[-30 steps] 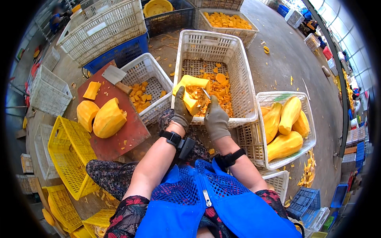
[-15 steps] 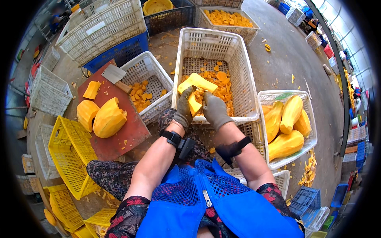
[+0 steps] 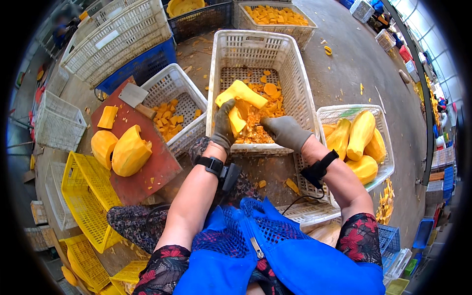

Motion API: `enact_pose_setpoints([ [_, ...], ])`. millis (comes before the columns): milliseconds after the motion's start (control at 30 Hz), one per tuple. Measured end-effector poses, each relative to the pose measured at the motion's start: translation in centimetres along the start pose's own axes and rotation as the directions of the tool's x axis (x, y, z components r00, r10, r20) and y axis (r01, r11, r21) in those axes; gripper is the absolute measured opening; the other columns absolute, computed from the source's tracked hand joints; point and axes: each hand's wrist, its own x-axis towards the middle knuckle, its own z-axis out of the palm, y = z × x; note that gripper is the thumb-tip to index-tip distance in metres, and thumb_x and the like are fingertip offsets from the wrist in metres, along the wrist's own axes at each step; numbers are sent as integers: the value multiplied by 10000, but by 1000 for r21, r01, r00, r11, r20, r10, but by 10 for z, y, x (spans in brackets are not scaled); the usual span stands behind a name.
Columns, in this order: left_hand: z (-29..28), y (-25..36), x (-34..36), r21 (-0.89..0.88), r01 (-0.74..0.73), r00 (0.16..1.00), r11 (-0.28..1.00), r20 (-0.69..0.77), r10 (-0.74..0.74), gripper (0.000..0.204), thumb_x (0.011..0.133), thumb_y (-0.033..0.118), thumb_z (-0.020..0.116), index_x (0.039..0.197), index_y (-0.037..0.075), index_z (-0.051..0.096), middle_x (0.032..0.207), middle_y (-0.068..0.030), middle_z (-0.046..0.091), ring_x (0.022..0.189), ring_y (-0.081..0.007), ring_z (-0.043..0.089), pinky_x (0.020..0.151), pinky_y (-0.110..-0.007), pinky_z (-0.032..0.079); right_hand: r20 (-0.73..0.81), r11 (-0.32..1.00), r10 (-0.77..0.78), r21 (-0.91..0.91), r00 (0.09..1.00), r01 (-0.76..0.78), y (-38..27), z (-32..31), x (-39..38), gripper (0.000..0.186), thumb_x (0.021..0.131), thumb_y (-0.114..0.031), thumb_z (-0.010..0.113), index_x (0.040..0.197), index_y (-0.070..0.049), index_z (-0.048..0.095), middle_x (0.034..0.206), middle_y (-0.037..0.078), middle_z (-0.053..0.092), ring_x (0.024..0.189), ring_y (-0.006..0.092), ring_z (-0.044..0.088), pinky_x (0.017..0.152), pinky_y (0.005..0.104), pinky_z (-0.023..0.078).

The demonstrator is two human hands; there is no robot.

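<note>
My left hand [image 3: 224,125], in a grey-brown glove, is closed around a peeled, cut squash piece [image 3: 242,93] over the large white crate [image 3: 301,81]. The piece is hollow on its near side, with orange pulp inside. Just right of it my right hand [image 3: 287,132], gloved alike, has its fingers bent together beside the stringy pulp. What those fingers hold, if anything, is hidden. Orange scraps and pulp [image 3: 273,101] lie in the crate below.
Left, a red cutting board [image 3: 157,169] bears a cleaver [image 3: 133,96] and cut squash [image 3: 132,151]. Squash cubes [image 3: 168,118] lie in a smaller white crate [image 3: 196,93] beside it. Peeled squashes [image 3: 361,132] fill a basket [image 3: 389,162] at right. A yellow crate [image 3: 81,196] stands lower left.
My right hand has drawn away from the squash piece, to the right. My left hand still grips the piece, now tilted differently. The whole view has shifted slightly.
</note>
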Motion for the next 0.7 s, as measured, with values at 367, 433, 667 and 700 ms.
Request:
enact_pose_setpoints([
  [367,2,3,16,192,-116,991,975,-42,126,359,842,209,605,1149,44,519,983,-83,614,826,-197,624,721,-316,535,-350,956,291,135,890,-260,-18,8,5,85,848,-90,496,906,-54,547,723,176,627,671,350,636,551,435,479],
  [433,3,3,13,104,-46,998,993,36,43,389,856,205,580,1198,47,484,1105,-97,585,986,-233,600,856,-356,512,-381,969,232,174,895,-177,-15,24,15,101,874,-132,475,933,-79,538,721,173,621,657,358,622,553,458,466],
  [667,4,4,12,123,19,998,992,63,-27,453,830,211,607,1228,36,480,1097,-102,592,1006,-250,597,889,-381,506,-67,997,-38,-75,997,33,5,2,2,165,819,-89,507,977,-96,554,743,152,622,695,336,630,574,422,489],
  [700,3,5,12,103,7,998,995,55,-13,455,833,212,603,1231,34,473,1120,-109,584,1023,-256,590,904,-390,495,-52,995,-22,-99,998,17,9,5,-4,147,827,-87,502,961,-89,560,755,147,631,708,331,639,577,416,495],
])
